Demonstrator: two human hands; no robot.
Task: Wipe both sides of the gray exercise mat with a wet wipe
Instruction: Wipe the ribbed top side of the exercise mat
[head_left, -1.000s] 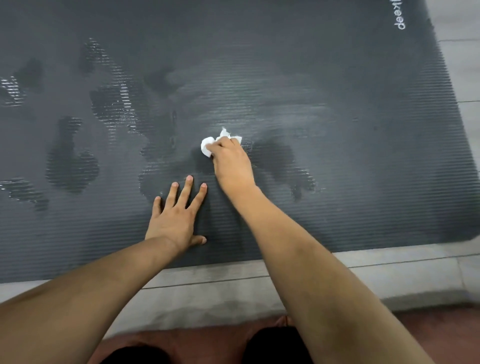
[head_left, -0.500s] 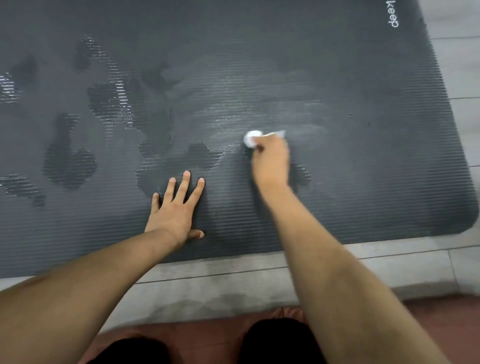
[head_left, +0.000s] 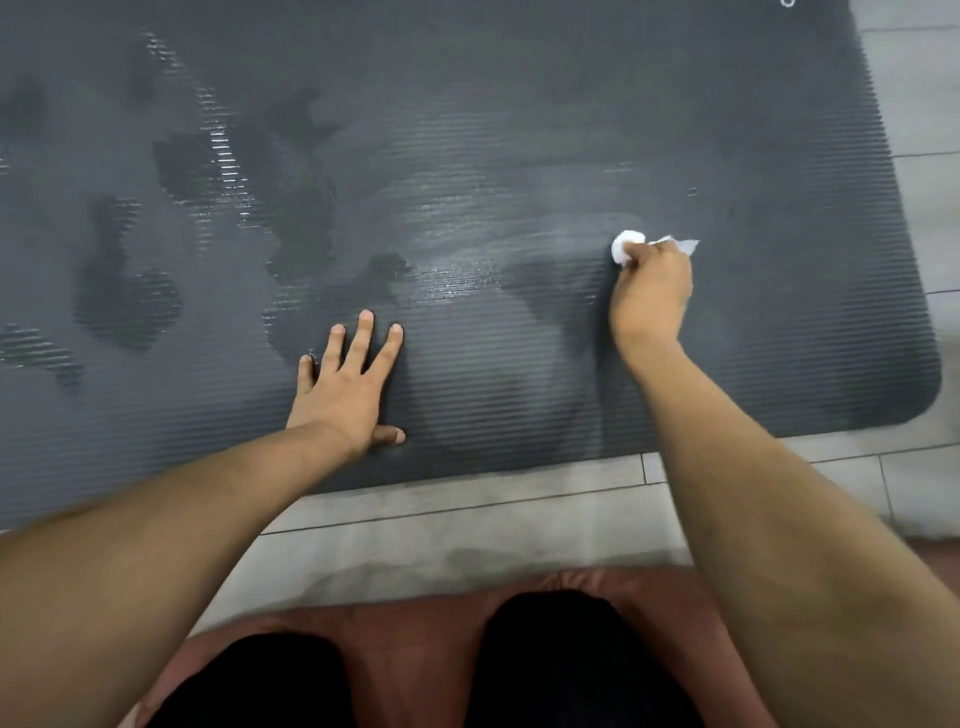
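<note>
A bunched white wet wipe (head_left: 626, 245) is gripped in the curled fingers of the right hand (head_left: 650, 291) and is pressed onto the gray exercise mat (head_left: 519, 130), toward its right end and roughly midway between its near and far edges; a loose tail of the wipe is seen trailing to the right of the knuckles; the left hand (head_left: 347, 387) is laid flat on the mat near its near edge, fingers straight and spread, nothing held, apparently to steady the mat; the mat itself is spread on the tiled floor (head_left: 467, 519), its rounded near-right corner lying on the tiles; dark wet patches and glossy streaks are visible across the left and middle of the ribbed surface, so that stretch is judged to be wiped already; the strip to the right of the wipe and the near-right corner look dull and dry, and are judged still to be done; the underside is not shown, so the second side is presumably left entirely.
</note>
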